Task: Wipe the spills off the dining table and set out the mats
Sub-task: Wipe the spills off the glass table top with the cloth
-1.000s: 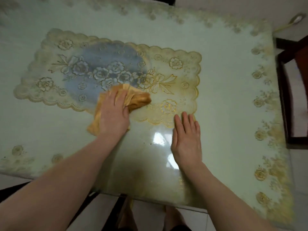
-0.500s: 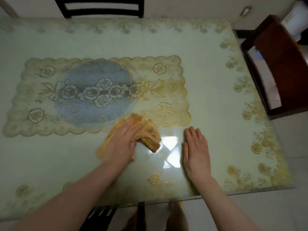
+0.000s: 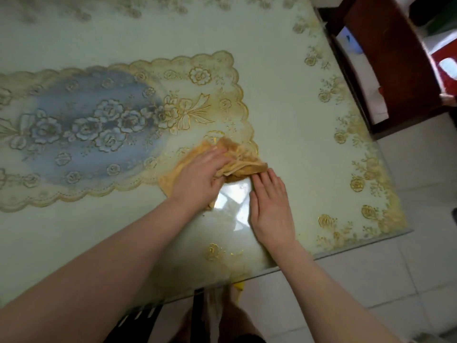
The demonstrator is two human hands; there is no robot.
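Left hand [image 3: 197, 179] pressed palm-down on orange cloth [image 3: 237, 159], fingers [image 3: 217, 153] curled over its bunched folds and gripping them. Cloth crumpled, spread partly under the palm, with its thicker wad sticking out past the left fingertips toward the right hand. Cloth lying across the near right corner of the lace-edged mat [image 3: 123, 125], overlapping both the mat's scalloped border and the bare glass worktop [image 3: 284, 78].

Right hand [image 3: 270, 206] flat on the worktop, fingers [image 3: 264, 178] straight, close together, released and holding nothing. Right fingertips just touching or nearly touching the wad's near edge; exact contact not resolvable. Bright window reflection on the glass between the two hands, directly below the cloth.

Mat extending away to the left of the left fingers, blue oval centre with rose pattern, gold floral edge, lying flat. Gold flower print along the worktop's right and near borders, beyond the right fingers. Dark wooden chair [image 3: 395, 58] well apart to the right of the worktop. Bare feet [image 3: 232, 320] visible on tiled floor [image 3: 408, 280] below the near edge.
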